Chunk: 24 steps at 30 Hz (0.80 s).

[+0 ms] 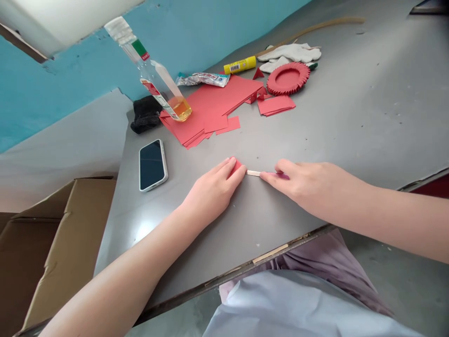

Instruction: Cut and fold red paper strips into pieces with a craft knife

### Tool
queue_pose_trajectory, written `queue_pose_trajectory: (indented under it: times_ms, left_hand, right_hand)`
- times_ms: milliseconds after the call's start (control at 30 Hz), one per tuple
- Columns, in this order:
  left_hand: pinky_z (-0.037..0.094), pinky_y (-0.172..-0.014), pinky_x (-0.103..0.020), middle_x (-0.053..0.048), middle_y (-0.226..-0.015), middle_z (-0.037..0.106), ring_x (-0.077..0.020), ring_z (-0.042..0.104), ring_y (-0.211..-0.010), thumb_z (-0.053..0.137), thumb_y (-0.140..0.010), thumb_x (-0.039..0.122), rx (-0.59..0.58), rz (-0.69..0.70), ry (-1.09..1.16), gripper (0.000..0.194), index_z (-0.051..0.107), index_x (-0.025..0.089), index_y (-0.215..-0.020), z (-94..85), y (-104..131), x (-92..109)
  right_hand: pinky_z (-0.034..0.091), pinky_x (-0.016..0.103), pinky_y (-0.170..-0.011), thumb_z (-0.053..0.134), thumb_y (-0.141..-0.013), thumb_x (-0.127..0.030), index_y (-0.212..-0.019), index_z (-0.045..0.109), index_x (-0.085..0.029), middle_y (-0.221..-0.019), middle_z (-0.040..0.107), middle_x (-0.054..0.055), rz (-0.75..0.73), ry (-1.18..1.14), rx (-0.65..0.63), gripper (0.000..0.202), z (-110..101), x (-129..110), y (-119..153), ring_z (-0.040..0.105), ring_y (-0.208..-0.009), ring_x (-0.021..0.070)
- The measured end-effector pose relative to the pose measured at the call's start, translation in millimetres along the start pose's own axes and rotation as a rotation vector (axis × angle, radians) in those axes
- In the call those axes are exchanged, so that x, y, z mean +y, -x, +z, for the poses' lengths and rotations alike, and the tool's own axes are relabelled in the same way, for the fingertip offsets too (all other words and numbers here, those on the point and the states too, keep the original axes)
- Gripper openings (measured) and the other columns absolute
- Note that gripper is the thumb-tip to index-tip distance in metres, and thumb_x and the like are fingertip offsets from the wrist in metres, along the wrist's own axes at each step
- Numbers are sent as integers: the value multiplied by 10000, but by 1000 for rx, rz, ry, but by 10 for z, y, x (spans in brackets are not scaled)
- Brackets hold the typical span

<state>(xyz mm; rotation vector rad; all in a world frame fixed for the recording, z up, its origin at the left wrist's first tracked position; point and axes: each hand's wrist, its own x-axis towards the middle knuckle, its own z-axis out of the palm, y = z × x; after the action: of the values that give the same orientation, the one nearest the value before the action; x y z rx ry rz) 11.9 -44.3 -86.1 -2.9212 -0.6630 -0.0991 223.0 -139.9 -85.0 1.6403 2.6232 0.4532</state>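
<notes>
My left hand (pixel 215 189) presses a small piece of red paper (pixel 236 164) against the tabletop, its fingers over most of it. Between my hands a thin, pale, flat strip (pixel 253 173) reaches from the paper's right side. It is pinched by my right hand (pixel 305 180), and a purple end (pixel 283 176) shows by those fingers; what kind of tool it is I cannot tell. Beyond my hands lie stacked red paper sheets (pixel 210 105), a small pile of red slips (pixel 276 106) and a round red ring of folded paper (pixel 288 78).
A glass bottle (pixel 164 89) with amber liquid stands on the sheets. Around them are a phone (pixel 153 165), a black cloth item (pixel 145 114), a tube (pixel 206 79), a yellow glue stick (pixel 240 65) and white gloves (pixel 291 55). A cardboard box (pixel 66 252) is left of the table.
</notes>
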Motion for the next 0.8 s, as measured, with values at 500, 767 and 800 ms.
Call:
queue_pose_trajectory:
  times_ms: [500, 767, 800]
  left_hand:
    - [453, -949, -310, -86, -1319, 492, -206, 396, -1268, 344, -889, 106, 33, 67, -25, 376, 473, 144, -1240, -5, 54, -56]
    - [476, -937, -333, -113, -1289, 517, -239, 421, -1247, 356, -869, 78, 53, 70, -7, 384, 504, 116, -1221, -9, 48, -54]
    - [474, -941, -335, -115, -1290, 515, -244, 420, -1248, 363, -867, 74, 54, 70, -4, 383, 506, 111, -1220, -10, 48, -53]
  right_hand:
    - [234, 261, -487, 456, -728, -25, -1210, 494, -120, -814, 516, 20, -78, -62, 160, 493, 158, 59, 8, 448, -587, 103]
    - [249, 257, -453, 508, -673, -41, -1251, 445, -92, -835, 526, 34, -128, -110, 153, 583, 221, 98, -76, 456, -585, 109]
    - [251, 256, -447, 514, -667, -46, -1254, 443, -91, -836, 528, 37, -132, -113, 149, 593, 224, 101, -82, 456, -586, 112]
